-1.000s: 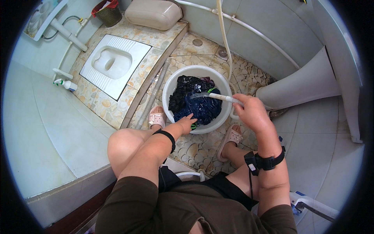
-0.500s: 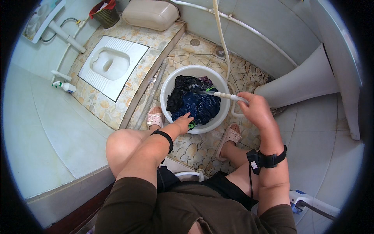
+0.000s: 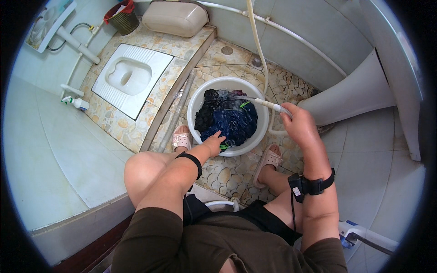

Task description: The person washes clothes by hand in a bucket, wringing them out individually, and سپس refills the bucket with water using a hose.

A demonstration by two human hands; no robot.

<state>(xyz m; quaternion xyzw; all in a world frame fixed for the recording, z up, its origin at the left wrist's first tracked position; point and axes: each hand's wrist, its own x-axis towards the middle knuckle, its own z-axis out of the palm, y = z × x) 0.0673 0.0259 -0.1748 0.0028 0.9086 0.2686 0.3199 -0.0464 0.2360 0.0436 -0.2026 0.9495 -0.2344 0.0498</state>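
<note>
A round white basin [image 3: 262, 129] stands on the floor between my feet. Wet dark clothes [image 3: 230, 125], navy and black with bits of bright green trim, lie in it. My right hand [image 3: 298, 123] is closed round the end of a pale water hose [image 3: 268, 104], held over the basin's right rim. Water runs from its tip onto the clothes toward the far side. My left hand [image 3: 214, 143] rests at the basin's near-left rim, fingers stretched out over the navy cloth, gripping nothing.
At left, a white squat toilet [image 3: 129, 76] is set in a raised tiled step. A bin [image 3: 122, 20] and a beige tank [image 3: 175, 18] stand behind it. A spray bottle [image 3: 76, 103] lies by the left wall. A white pedestal [image 3: 353, 93] rises at right.
My right hand has tilted the hose slightly, and its stream now lands farther back in the basin. The left hand has stayed in place.
</note>
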